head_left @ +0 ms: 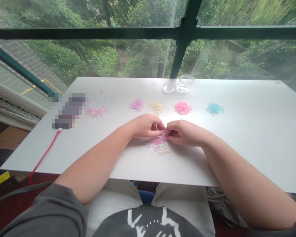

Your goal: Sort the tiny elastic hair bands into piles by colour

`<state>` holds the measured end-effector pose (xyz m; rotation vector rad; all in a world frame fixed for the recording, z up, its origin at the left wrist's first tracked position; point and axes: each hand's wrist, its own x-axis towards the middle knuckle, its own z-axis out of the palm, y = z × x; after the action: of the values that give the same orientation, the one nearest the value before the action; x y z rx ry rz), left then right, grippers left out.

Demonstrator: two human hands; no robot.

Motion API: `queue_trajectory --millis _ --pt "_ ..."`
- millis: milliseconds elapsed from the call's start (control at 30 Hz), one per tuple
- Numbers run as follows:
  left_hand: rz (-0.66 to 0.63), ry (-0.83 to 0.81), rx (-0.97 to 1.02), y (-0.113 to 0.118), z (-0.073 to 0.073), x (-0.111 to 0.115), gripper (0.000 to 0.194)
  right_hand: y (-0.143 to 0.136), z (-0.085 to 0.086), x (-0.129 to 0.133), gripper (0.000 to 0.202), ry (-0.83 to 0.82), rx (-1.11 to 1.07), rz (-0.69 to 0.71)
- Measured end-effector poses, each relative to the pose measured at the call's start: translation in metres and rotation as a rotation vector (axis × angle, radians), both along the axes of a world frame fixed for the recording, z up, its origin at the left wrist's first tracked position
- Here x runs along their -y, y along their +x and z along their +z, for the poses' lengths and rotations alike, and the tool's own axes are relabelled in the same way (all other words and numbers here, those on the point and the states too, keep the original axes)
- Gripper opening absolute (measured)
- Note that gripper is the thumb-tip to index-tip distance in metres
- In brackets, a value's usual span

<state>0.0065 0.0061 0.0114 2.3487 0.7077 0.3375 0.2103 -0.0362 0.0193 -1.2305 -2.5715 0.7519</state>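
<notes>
My left hand [149, 126] and my right hand [184, 132] meet above a pile of mixed pink, purple and pale yellow clips or bands [158, 141] near the table's front. The fingers of each hand are pressed together at the pile's upper edge; what they hold, if anything, is too small to name. Beyond my hands lie separate piles: purple [137, 104], yellow [156, 107], pink [183, 107] and turquoise [214, 108]. Farther left is a looser pile of mixed colours [98, 110].
Clear round lids or dishes [182, 89] stand at the white table's [251, 131] back edge. A blurred phone-like device [72, 110] with a red cable [46, 152] lies at the left. Windows rise behind the table.
</notes>
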Motion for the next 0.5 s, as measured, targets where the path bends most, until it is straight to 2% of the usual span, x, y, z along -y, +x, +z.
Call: queue_trajectory --millis 133,267,500 --pt "-0.037 0.047 -0.050 0.0007 0.0030 0.0015 0.018 0.0003 -0.0003 0.0003 0.015 0.004 0.009 0.003" --pt "-0.076 0.020 -0.058 -0.0007 0.0057 0.0029 0.016 0.0004 -0.0008 -0.0004 0.017 0.016 0.029 0.017" --pt "-0.070 -0.055 -0.055 -0.0048 0.0065 0.0039 0.017 0.0039 0.0032 -0.0016 0.012 -0.047 0.008 -0.107"
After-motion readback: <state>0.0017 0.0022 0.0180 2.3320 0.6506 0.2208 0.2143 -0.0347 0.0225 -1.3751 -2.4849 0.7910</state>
